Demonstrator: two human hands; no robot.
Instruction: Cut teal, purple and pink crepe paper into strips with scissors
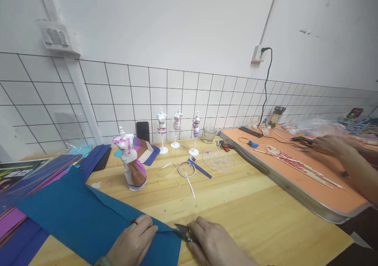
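So using the pink-and-white dress form in the brown skirt (131,157) as the reference point: the teal sheet (79,214) is spread out on the near side of it, running from its left round to its front right, with a fold along the edge that faces it. The left hand (132,238) is in front of the form, toward the viewer, fingers bunched and pinching that folded edge, and there's a dark ring on one finger. The right hand (212,238) is further right of the form and also on the near side, fingers curled round a small pair of scissors (183,231). The blades are parted a bit, right at the folded edge of the sheet; can't really tell how deep they go. Left of the form there's a stack of coloured sheets (38,181), and a black phone (143,131) is propped up just behind it. Three smaller dress forms on stands (177,125) are behind it to the right. Also right of it, in order: a silvery hoop (186,176), a dark blue strip (201,168) and a clear dish with beads (228,165). Way off to its right is an orange table (348,195) with red and pale sticks (298,165), where another person's hand (333,146) is next to a black tool, kinda too blurry to make out the grip.
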